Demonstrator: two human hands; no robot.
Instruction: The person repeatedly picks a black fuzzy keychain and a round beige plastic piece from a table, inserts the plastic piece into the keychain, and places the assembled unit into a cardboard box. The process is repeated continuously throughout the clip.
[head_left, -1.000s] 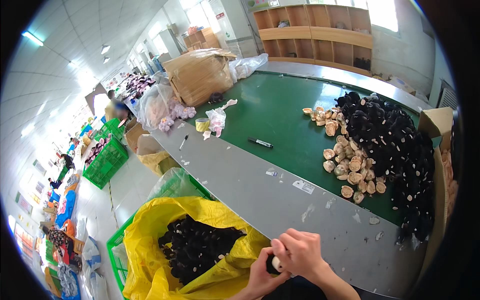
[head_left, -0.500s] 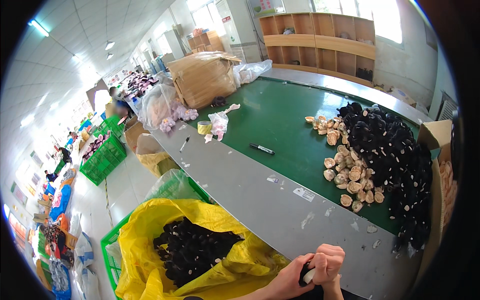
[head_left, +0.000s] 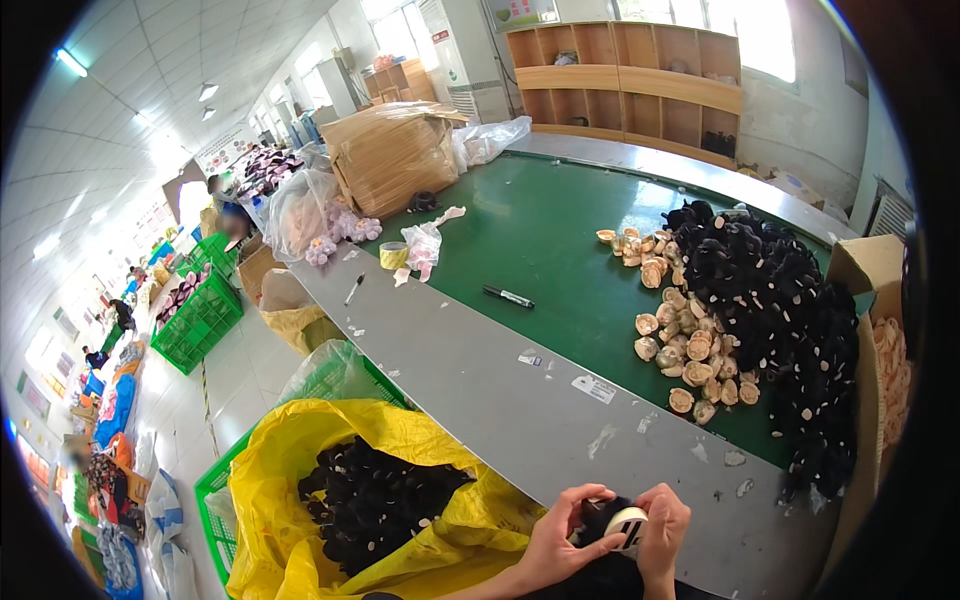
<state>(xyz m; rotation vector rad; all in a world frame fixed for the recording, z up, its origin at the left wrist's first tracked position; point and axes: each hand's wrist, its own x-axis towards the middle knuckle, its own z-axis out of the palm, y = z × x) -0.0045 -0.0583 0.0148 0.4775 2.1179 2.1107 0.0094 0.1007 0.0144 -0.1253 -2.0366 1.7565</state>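
Observation:
At the front edge of the table, both my hands are closed on one small black plush piece (head_left: 596,514) with a rounded cream part (head_left: 628,520) that bears dark marks. My left hand (head_left: 562,538) wraps the black fabric, its thumb against the cream part. On the other side, my right hand (head_left: 663,525) grips the piece near its right edge; its fingers partly hide that side. Left of my hands, a yellow bag (head_left: 262,490) stands open with many black plush pieces (head_left: 375,505) inside.
Hollow peach-coloured cups (head_left: 690,345) lie beside a heap of black pieces (head_left: 770,290) on the green tabletop (head_left: 540,235). A cardboard box (head_left: 862,262) borders the right side. A marker (head_left: 508,296), tape roll (head_left: 393,255) and wrapped carton (head_left: 395,160) lie farther off.
My hands have turned and drawn slightly apart around the piece, so more of its cream part and its dark marks show. The view has shifted slightly.

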